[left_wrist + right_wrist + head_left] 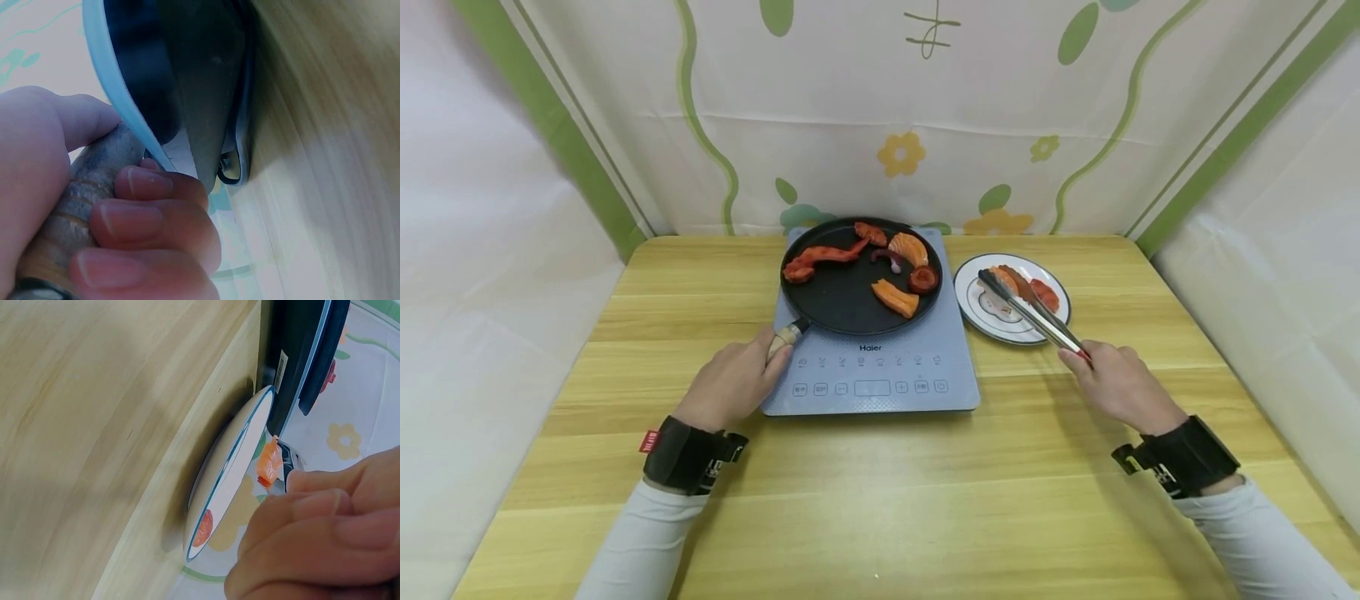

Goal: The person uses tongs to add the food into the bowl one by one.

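Some of pan handle [786, 336] hidden, left grip [727, 385] wrapped round it; right grip [1123, 388] clasps tongs [1064, 337], rear ends covered.

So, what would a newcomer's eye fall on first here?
Probably the black pan on the pale cooktop, with red and orange food pieces in it, its handle in the left grip. Then the tongs in the right grip, an orange piece at their tips over the white plate.
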{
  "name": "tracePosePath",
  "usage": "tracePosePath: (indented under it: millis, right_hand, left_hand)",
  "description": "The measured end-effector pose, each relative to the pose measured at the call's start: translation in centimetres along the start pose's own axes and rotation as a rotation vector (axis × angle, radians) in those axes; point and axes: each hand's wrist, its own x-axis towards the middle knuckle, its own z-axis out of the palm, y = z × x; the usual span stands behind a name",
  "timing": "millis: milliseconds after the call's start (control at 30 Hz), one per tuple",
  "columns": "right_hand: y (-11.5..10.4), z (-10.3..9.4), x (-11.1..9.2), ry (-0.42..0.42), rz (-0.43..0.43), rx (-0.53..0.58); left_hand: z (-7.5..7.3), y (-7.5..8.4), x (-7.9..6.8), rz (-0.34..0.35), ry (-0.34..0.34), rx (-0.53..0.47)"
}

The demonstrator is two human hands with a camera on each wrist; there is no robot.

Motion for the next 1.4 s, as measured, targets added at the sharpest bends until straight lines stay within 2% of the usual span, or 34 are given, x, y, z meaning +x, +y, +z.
tracePosePath:
  millis: [367, 1167, 1400]
  right_hand:
    - [-0.3, -0.2, 0.0, -0.005, -0.013, 0.005]
    - [-1.9, -1.1, -0.3, 0.041, -0.074, -0.015]
    - [-2.5, -1.5, -0.3, 0.024, -0.066, -0.012]
  left_hand:
    - [0.0, 0.0, -0.1, -0.001, -0.001, -0.004]
    - [0.0, -0.1, 0.0, -0.004, -0.004, -0.011]
    - [0.0, -0.1, 0.0, 0.0, -0.002, 0.001]
